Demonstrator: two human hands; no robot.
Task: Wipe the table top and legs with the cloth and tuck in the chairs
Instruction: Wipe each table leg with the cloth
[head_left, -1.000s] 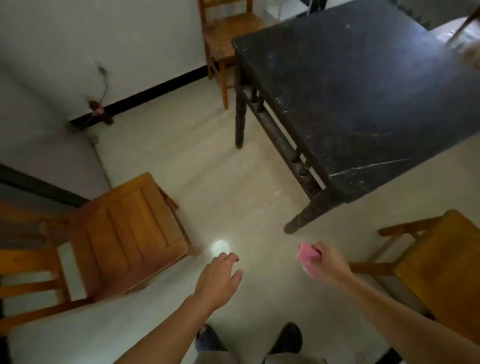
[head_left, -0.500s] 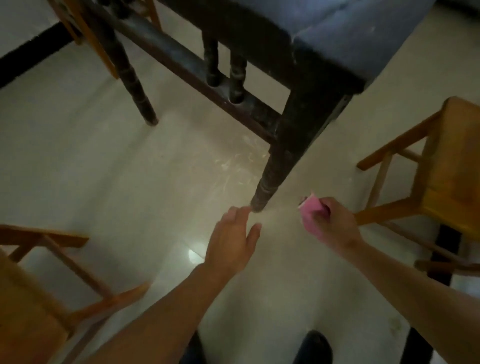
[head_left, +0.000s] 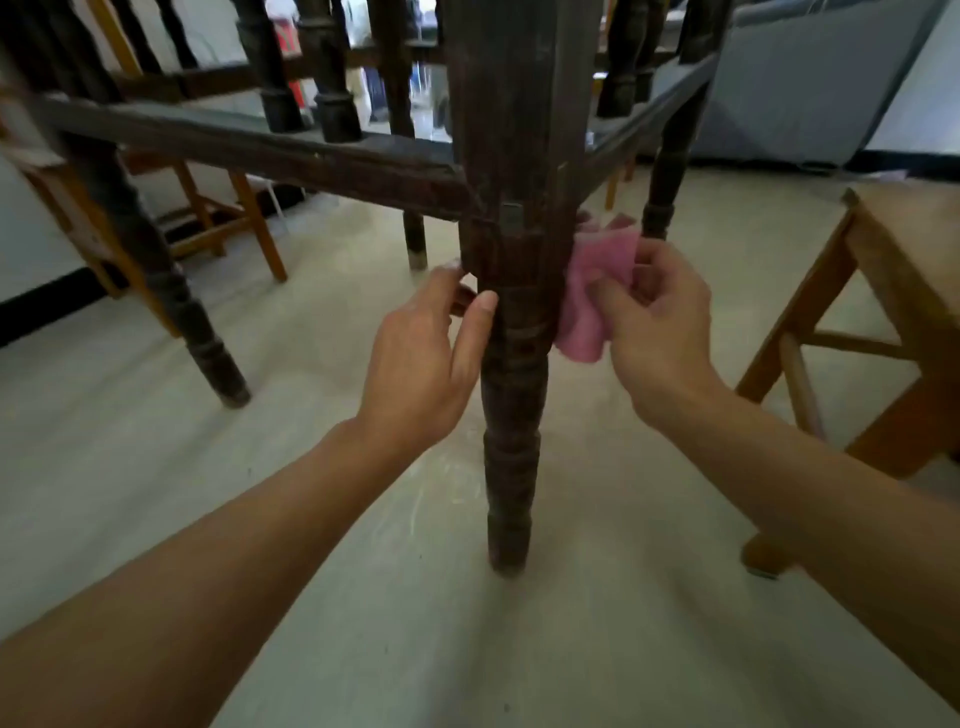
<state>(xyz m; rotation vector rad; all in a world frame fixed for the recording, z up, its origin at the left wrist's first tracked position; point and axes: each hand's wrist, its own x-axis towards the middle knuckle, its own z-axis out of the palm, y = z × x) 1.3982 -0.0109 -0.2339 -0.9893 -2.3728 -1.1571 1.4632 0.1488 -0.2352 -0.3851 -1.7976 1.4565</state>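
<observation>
A dark turned table leg (head_left: 511, 395) stands right in front of me, seen from low down, with dark rails (head_left: 249, 150) running off it to the left and back right. My right hand (head_left: 657, 322) grips a bunched pink cloth (head_left: 592, 291) and presses it against the leg's right side. My left hand (head_left: 426, 353) rests on the leg's left side, thumb on the front and fingertips going behind it. The table top is out of view.
A light wooden chair (head_left: 893, 291) stands close on the right, its leg near my right forearm. Another wooden chair (head_left: 208, 208) stands beyond the left rail. Other dark table legs (head_left: 171, 291) stand left and behind. Pale floor lies all around.
I have dropped low and close to the table leg. Both hands moved forward from mid-air onto the leg, the right bringing the cloth against it.
</observation>
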